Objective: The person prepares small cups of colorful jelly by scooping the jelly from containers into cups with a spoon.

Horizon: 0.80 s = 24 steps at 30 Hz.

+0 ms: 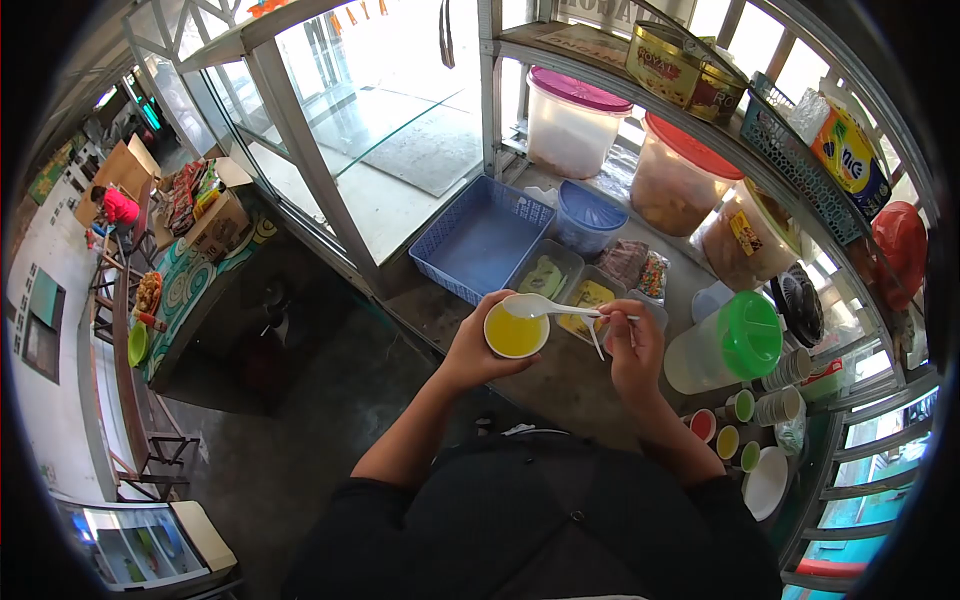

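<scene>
My left hand (470, 345) holds a small white cup (516, 331) filled with yellow liquid, lifted above the counter edge. My right hand (632, 345) grips the handle of a white plastic spoon (540, 306), whose bowl rests over the cup's far rim. A thin white stick or straw also hangs from the right hand's fingers. Just behind the cup sit two clear tubs (560, 280) with green and yellow contents.
A blue basket (470, 245) and a blue-lidded tub (588, 215) stand on the counter. Large lidded jars (572, 120) line the back. A green-lidded jug (728, 345) and small colored cups (728, 425) sit right. A person in red (118, 205) is far left.
</scene>
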Tool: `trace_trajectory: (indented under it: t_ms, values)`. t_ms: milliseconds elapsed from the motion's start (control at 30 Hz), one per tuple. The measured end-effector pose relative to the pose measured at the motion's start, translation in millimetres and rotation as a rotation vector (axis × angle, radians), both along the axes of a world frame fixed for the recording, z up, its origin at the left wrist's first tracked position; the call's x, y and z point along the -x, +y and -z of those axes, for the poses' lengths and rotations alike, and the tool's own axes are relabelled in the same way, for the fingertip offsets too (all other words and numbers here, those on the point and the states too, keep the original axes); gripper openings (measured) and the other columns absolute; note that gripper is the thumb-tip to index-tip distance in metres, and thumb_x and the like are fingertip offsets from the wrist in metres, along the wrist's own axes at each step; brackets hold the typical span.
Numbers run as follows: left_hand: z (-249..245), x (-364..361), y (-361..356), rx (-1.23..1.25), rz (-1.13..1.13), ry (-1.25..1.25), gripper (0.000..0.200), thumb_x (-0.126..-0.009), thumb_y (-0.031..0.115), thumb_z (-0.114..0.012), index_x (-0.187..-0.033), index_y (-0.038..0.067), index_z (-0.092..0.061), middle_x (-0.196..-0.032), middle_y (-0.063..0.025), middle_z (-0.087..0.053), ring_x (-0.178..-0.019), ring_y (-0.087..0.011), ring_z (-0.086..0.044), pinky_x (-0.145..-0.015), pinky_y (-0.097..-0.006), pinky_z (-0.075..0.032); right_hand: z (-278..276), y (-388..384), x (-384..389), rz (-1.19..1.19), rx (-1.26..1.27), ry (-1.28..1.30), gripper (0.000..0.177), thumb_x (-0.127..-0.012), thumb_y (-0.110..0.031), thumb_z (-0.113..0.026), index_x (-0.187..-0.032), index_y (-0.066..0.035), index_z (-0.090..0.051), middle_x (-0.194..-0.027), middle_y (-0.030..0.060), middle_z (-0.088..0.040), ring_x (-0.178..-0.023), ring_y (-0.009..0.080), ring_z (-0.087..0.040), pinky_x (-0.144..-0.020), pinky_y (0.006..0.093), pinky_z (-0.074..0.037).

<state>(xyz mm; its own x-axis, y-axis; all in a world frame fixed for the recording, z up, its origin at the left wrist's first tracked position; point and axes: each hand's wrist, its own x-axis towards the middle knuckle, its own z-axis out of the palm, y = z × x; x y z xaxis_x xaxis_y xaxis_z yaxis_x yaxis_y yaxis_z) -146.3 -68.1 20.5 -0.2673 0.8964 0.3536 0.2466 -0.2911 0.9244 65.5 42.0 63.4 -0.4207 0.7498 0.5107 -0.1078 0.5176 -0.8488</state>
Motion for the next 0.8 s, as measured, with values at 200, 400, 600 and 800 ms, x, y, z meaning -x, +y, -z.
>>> trace_trajectory:
  t_ms: [200,400,600,800]
  values:
    - [-5,-1,1,-0.003,0.017,0.037,0.08,-0.068,0.023,-0.093,-0.133,0.004,-0.051,-0.119,-0.0101,-0.067,-0.111,-0.0185,-0.065,-0.097,-0.0331,-0.05,-22,-3,1,-0.067,-0.619,-0.215,0.01,-0.094,-0.004,-0.061,-0.1,-0.01,-0.067,-0.1,0.0046,-0.074,-0.087,0.022,-0.065,-0.084,0.0368,-0.041]
    - [-6,-3,1,0.045,0.19,0.032,0.079,-0.068,0.022,-0.092,-0.133,0.004,-0.052,-0.118,-0.0123,-0.067,-0.111,-0.0208,-0.066,-0.096,-0.0342,-0.051,-24,-1,11,-0.228,-0.734,-0.384,0.02,-0.085,-0.007,-0.067,-0.103,-0.013,-0.071,-0.1,0.0014,-0.072,-0.1,0.0207,-0.065,-0.09,0.0393,-0.041]
    - [-4,-7,0,0.125,0.315,0.075,0.081,-0.067,0.022,-0.092,-0.134,0.004,-0.051,-0.119,-0.0136,-0.066,-0.113,-0.0233,-0.066,-0.097,-0.0353,-0.05,-30,6,17,-0.374,-0.686,-0.528,0.017,-0.084,-0.007,-0.066,-0.1,-0.011,-0.072,-0.099,0.0046,-0.071,-0.105,0.0239,-0.065,-0.092,0.0399,-0.043]
    - [-2,-7,0,0.169,0.441,0.121,0.08,-0.067,0.022,-0.09,-0.134,0.003,-0.052,-0.12,-0.0133,-0.066,-0.113,-0.0245,-0.065,-0.097,-0.0366,-0.05,-44,17,16,-0.492,-0.609,-0.655,0.013,-0.087,-0.008,-0.066,-0.099,-0.009,-0.072,-0.096,0.0061,-0.072,-0.105,0.0253,-0.066,-0.093,0.0413,-0.044]
